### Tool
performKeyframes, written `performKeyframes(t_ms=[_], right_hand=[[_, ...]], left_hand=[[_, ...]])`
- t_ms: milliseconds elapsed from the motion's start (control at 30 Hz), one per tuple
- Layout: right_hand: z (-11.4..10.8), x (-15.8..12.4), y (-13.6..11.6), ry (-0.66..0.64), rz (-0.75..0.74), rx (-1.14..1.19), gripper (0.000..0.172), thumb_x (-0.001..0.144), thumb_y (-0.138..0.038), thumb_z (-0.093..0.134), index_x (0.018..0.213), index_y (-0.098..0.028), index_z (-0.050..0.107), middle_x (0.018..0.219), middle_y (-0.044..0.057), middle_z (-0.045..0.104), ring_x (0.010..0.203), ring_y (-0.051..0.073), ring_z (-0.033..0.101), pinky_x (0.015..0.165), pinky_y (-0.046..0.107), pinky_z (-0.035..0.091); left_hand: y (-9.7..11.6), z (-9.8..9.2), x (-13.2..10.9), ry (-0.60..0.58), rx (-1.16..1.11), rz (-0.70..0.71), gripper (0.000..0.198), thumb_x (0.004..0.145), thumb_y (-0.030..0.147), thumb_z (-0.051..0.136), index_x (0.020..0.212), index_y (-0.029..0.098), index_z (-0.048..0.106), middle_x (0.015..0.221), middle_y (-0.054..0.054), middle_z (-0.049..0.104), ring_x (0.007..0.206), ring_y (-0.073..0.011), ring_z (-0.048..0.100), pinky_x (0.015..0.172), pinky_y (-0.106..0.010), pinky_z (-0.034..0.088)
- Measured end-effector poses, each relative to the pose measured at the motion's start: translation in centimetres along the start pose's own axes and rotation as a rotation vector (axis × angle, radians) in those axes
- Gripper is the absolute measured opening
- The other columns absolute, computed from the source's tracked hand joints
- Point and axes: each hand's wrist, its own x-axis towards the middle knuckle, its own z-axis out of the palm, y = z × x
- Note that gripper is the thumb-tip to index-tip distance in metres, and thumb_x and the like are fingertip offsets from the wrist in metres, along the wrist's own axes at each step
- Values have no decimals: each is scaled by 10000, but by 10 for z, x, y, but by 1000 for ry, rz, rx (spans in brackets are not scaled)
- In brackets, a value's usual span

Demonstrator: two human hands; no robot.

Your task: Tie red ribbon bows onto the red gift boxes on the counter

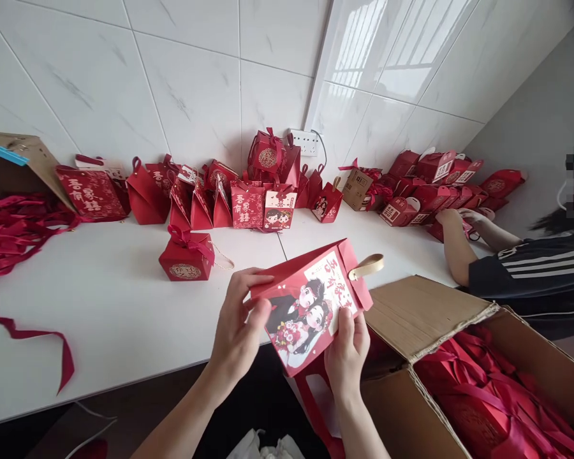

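Note:
Between my two hands is a red gift box (299,319) printed with a cartoon couple and white lettering. It is tilted, with its beige loop handle pointing right. My left hand (242,319) grips its left end, thumb on the printed face. At the lower right side, my right hand (348,350) holds it with the thumb on the front and fingers behind. Beyond my left hand, a small red box (186,256) with a ribbon bow and rope handle stands on the white table (138,312).
Red gift boxes (246,203) line the tiled wall. An open cardboard carton (425,312) of red boxes stands at right. A co-worker's hands (452,223) are among a pile of red boxes (430,178). Loose red ribbon (38,335) lies on the left.

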Motion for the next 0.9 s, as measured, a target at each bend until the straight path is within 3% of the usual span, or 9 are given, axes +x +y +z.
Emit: performKeyframes(t_ms=[100, 167, 300, 400, 500, 733, 900], right_hand=[[-2, 0, -3, -15, 31, -1, 357, 802, -531, 589, 892, -186, 586, 852, 63, 677, 679, 185, 604, 593, 296, 496], [-3, 2, -5, -22, 45, 14, 341, 807, -519, 591, 897, -190, 591, 834, 58, 676, 654, 182, 598, 583, 300, 497], [-7, 6, -12, -58, -26, -6, 324, 790, -491, 621, 924, -195, 620, 894, 67, 703, 715, 208, 632, 614, 307, 516], [-14, 8, -24, -140, -70, -88, 312, 793, -477, 619, 911, -193, 666, 882, 60, 719, 726, 213, 644, 599, 281, 510], [-20, 6, -36, -218, -118, -120, 297, 807, -462, 608, 904, -198, 702, 811, 36, 717, 681, 190, 636, 583, 254, 499], [-27, -4, -45, -216, -137, -127, 287, 811, -449, 610, 941, -214, 712, 825, 33, 709, 680, 186, 633, 565, 244, 484], [-31, -7, -48, -245, -170, -112, 278, 833, -444, 590, 938, -212, 700, 824, 33, 705, 718, 195, 646, 572, 240, 481]], left_hand=[[0, -3, 7, -3, -191, -182, 592, 861, 633, 334, 797, 154, 676, 1085, -106, 617, 968, -258, 606, 693, -307, 521], [-1, -6, 9, -27, -305, -263, 635, 846, 660, 315, 804, 145, 683, 1061, -115, 650, 932, -271, 626, 674, -323, 524], [-11, -12, -2, -173, -338, -272, 596, 792, 671, 451, 1105, 190, 611, 1115, -106, 655, 974, -292, 632, 709, -329, 534], [-24, -17, -18, -355, -267, -254, 620, 738, 548, 641, 1262, 253, 491, 1210, -106, 601, 1012, -294, 629, 760, -328, 545], [-33, -18, -34, -471, -263, -215, 703, 741, 526, 654, 1347, 277, 397, 1219, -123, 583, 1025, -302, 626, 793, -354, 549], [-36, -10, -51, -408, -271, -126, 645, 753, 549, 624, 1321, 308, 436, 1205, -90, 598, 1048, -299, 610, 827, -364, 543], [-35, -7, -52, -393, -236, -125, 668, 750, 552, 620, 1324, 260, 441, 1226, -111, 588, 1067, -324, 599, 850, -398, 539]])
